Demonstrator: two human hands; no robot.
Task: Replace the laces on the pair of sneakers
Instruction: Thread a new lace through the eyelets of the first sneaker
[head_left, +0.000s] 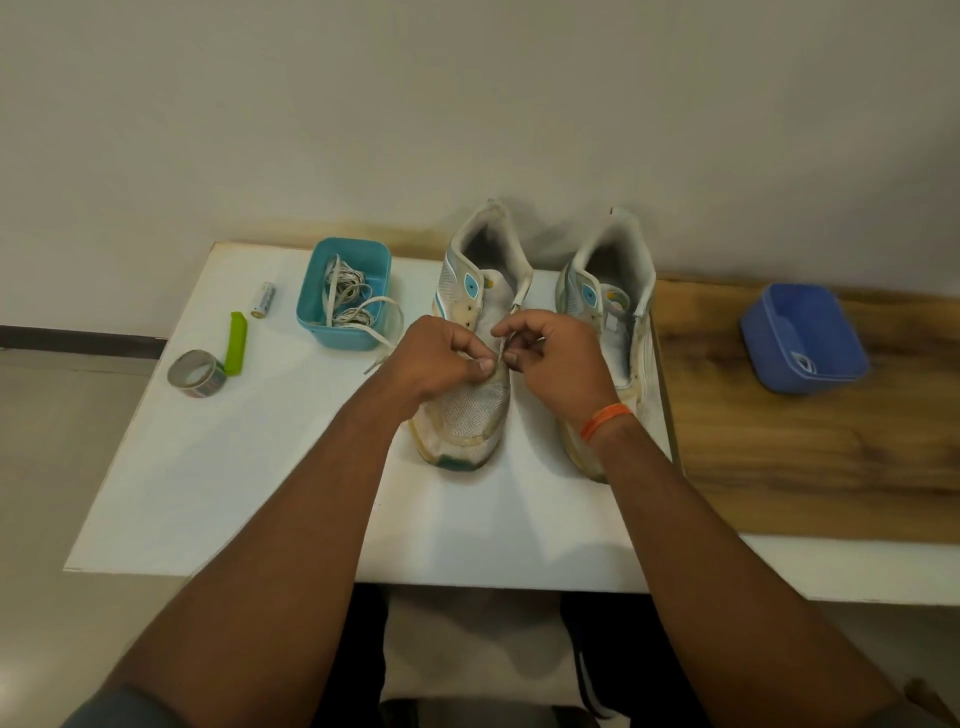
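Observation:
Two worn white sneakers with teal accents stand side by side on the white table (260, 493), toes toward me. My left hand (441, 358) and my right hand (556, 358) meet over the lower eyelets of the left sneaker (467, 415). Both pinch a thin white lace (500, 358) between thumb and fingers. A loose lace end (382, 353) trails left from under my left hand. The right sneaker (618, 312) stands unlaced, partly behind my right wrist with its orange band. A teal box (343, 332) at the back holds a bundle of white laces (348, 296).
On the left of the table lie a battery (263, 300), a green clip-like piece (236, 344) and a roll of tape (197, 375). A blue box (802, 338) sits on the wooden surface (805, 457) to the right. A wall runs close behind the sneakers.

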